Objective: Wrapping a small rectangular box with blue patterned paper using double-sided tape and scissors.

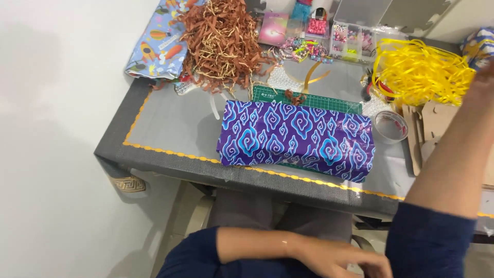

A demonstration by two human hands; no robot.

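- The grey surface (170, 128) is carrying everything, and the wrapped box (296, 139), in purple and blue cloud-patterned paper, is lying at its near edge on the green cutting mat (314, 100); I judge that a knock from my arm could be pushing it off toward my lap.
- My right hand (486, 77) is reaching to the far right beside the yellow ribbon heap (419, 72); it is blurred and cut by the frame edge, so I cannot tell how its grip is set. Loops could be snagging my fingers and dragging the heap.
- My left hand (339, 260) is resting low by my lap, grip loosely spread, pinching nothing, so nothing is steadying the box.
- The tape roll (390, 125) is sitting just right of the box; my forearm could be sweeping it away.
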